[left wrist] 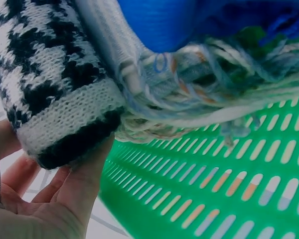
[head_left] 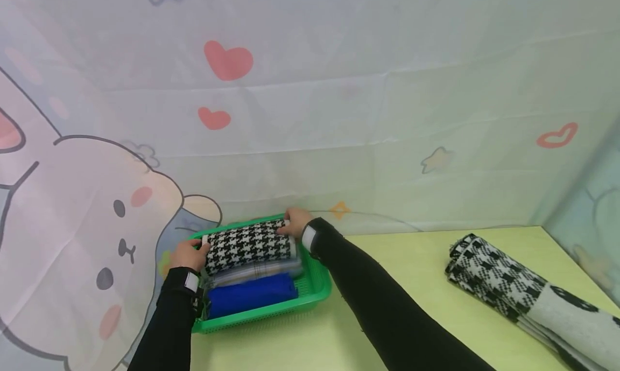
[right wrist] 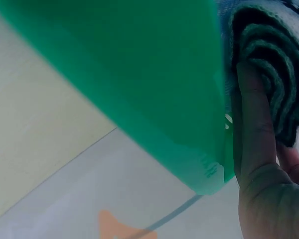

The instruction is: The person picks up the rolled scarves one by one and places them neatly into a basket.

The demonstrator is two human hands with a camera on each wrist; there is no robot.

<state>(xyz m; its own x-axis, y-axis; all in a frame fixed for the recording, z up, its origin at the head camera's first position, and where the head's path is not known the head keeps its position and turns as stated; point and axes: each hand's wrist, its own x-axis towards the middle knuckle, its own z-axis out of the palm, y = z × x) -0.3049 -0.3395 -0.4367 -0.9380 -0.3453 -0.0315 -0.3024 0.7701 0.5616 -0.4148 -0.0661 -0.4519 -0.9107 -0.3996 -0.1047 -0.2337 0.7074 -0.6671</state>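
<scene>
A rolled black-and-white houndstooth knit scarf lies at the back of a green plastic basket. My left hand grips its left end; in the left wrist view the thumb and fingers bend round the white-and-black edge. At the other end my right hand holds the roll, and the right wrist view shows fingers against its layered spiral end. In front of it in the basket lie a pale plaid scarf with twisted fringe and a bright blue rolled cloth.
On the right of the yellow table lies another folded black-and-white knit piece. A printed cloth backdrop with hearts and a rabbit hangs right behind the basket.
</scene>
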